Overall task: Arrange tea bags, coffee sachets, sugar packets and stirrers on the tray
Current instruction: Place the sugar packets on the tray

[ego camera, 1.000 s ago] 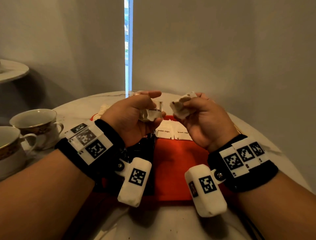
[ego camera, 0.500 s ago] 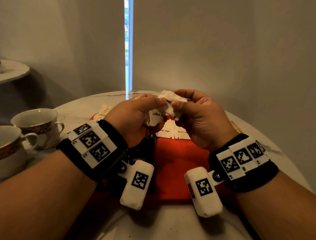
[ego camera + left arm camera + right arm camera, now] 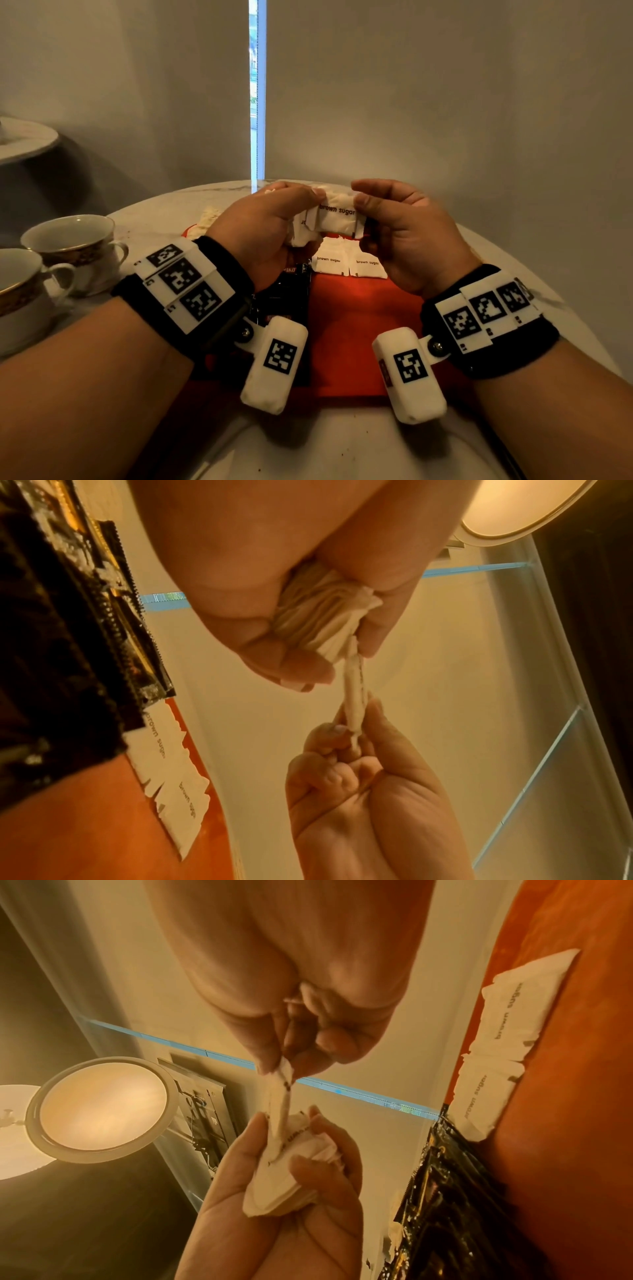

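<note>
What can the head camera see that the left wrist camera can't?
Only the head view shows the two teacups on the table's left and the wrist bands. Only the left wrist view shows the folded bundle of packets edge-on in the left hand. Both show the right hand pinching a brown sugar packet, two packets on the red tray, and black coffee sachets.

The head camera looks forward and down over both forearms at the red tray [image 3: 346,329], mid-frame. Each wrist camera sits close under its palm, facing the fingers; all three share the tray's sugar packets [image 3: 171,785].
</note>
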Available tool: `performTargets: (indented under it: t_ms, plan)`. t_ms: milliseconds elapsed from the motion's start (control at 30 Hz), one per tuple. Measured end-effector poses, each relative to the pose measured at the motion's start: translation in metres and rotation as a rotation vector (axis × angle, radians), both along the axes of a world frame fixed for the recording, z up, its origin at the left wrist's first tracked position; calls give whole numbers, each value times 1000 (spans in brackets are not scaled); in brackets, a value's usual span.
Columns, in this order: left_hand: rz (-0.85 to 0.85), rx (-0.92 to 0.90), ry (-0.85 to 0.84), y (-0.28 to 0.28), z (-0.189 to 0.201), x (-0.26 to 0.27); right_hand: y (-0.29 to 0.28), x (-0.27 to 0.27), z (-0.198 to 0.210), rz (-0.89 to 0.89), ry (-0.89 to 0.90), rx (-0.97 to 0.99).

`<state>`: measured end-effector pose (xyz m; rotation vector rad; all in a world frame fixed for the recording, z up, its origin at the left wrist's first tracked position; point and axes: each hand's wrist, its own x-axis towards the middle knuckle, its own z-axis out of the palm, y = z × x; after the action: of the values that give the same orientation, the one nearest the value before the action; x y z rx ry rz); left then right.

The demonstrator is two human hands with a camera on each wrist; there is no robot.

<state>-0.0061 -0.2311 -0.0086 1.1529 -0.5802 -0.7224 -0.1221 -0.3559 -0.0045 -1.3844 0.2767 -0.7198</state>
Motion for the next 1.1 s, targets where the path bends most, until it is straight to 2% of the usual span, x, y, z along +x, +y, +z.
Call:
performTargets:
  t_ms: [100,267,400,600,867,1000,1100]
  plan:
    - [12,-19,-3,0,0,1,0,0,-3,59,39,-6]
    - [45,-18,15,-1,-1,3,-1,5,-9,4,77,-17]
    - [69,-20,66,0,1,3,-11,7,-12,-40,101,59]
    - [72,-115,209,3,7,5,-32,15,-33,-148,209,198]
    - [1,-224,279,7,22,-3,-38,18,-47,-106,475,123]
    - [25,-274,328,14,3,-2,-39,19,-48,-94,531,108]
    - [5,-240,291,18,-8,-2,-38,19,-49,-85,536,100]
